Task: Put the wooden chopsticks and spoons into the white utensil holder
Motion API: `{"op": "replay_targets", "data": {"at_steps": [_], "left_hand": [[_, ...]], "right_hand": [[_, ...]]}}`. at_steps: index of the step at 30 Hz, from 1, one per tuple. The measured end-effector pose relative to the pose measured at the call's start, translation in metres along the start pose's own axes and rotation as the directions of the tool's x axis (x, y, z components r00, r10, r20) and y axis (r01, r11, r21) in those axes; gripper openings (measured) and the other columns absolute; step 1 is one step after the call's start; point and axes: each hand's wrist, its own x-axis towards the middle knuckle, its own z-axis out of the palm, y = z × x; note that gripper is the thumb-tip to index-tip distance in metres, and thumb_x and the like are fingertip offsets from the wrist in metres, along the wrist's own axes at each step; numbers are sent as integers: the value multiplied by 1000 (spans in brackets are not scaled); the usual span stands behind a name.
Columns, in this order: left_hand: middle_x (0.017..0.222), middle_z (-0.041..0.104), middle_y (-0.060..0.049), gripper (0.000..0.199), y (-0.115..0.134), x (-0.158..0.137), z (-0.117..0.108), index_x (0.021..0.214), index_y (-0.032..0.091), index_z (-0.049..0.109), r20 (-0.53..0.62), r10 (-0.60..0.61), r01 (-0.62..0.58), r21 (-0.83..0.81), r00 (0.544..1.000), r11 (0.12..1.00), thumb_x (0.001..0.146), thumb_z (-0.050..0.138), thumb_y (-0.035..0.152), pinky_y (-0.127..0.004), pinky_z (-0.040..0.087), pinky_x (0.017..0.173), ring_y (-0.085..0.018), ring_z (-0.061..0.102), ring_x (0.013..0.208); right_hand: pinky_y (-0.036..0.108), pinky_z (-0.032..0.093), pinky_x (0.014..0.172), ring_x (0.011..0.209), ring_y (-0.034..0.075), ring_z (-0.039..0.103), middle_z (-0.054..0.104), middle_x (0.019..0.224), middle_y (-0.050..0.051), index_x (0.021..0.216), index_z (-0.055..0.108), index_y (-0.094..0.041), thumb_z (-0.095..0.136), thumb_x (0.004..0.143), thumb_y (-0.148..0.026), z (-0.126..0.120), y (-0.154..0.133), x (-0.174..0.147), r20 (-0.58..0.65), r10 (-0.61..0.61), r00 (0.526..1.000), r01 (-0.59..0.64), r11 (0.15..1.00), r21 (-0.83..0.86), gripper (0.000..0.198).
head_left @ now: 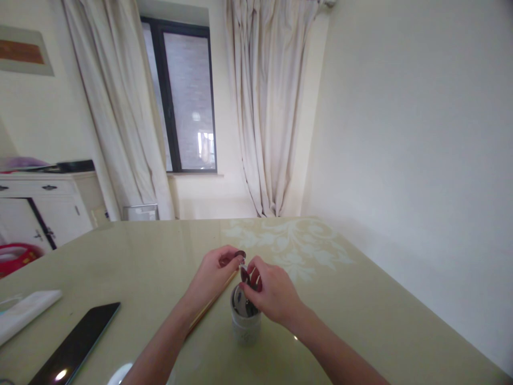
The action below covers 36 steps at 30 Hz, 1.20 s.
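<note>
My left hand [214, 275] is closed, thumb and finger pinching a small dark red rounded piece [240, 253]. Close beside it, my right hand [276, 289] pinches another dark red oval piece [245, 275]. A small silvery bit shows between the two pieces; whether they are joined I cannot tell. Right below the hands stands a pale grey cup [246, 327], upright on the table. Inside it are dark and whitish flat items, partly covered by my right fingers. A long thin brown stick-like thing [210, 303] lies along my left forearm, partly hidden by it.
The pale green glossy table [344, 321] meets a white wall on the right. At the left lie a black phone-like slab [76, 342] and a white flat object [28, 313]. A white round edge [119, 372] shows at the bottom. A white cabinet [60, 206] stands back left.
</note>
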Motion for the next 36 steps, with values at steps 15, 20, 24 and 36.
{"op": "replay_targets", "data": {"at_steps": [15, 20, 24, 36], "left_hand": [[79, 73, -2, 66, -41, 13, -92, 91, 17, 73, -390, -169, 119, -149, 905, 982, 56, 87, 71, -26, 46, 63, -13, 58, 64], [59, 65, -1, 65, -93, 14, -69, 76, 17, 75, -189, -224, 261, 199, 956, 945, 57, 75, 80, -28, 37, 56, -16, 55, 55], [57, 64, -1, 64, -113, 12, -57, 73, 18, 74, -217, -230, 287, 283, 949, 915, 62, 70, 81, -31, 38, 59, -20, 59, 57], [93, 78, -13, 22, -128, 8, -36, 85, 19, 71, -213, -210, 297, 589, 954, 752, 90, 60, 37, -35, 43, 80, -28, 70, 90]], "right_hand": [[29, 40, 68, 73, 20, 67, 72, 79, 0, 115, 66, -22, 76, 94, -37, 12, 7, 4, -22, 7, 1000, -8, 999, -34, 28], [28, 42, 68, 70, 18, 65, 71, 80, 0, 113, 67, -21, 75, 95, -35, 13, 9, 3, -43, 6, 999, -7, 999, -32, 24], [30, 46, 73, 75, 21, 67, 71, 84, 2, 134, 61, -19, 74, 95, -34, 13, 12, 4, -53, 6, 999, -9, 999, -47, 44], [32, 45, 79, 93, 26, 72, 78, 110, 6, 129, 68, -27, 73, 96, -44, 11, 3, 6, 35, -28, 999, 31, 995, -94, 37]]}}
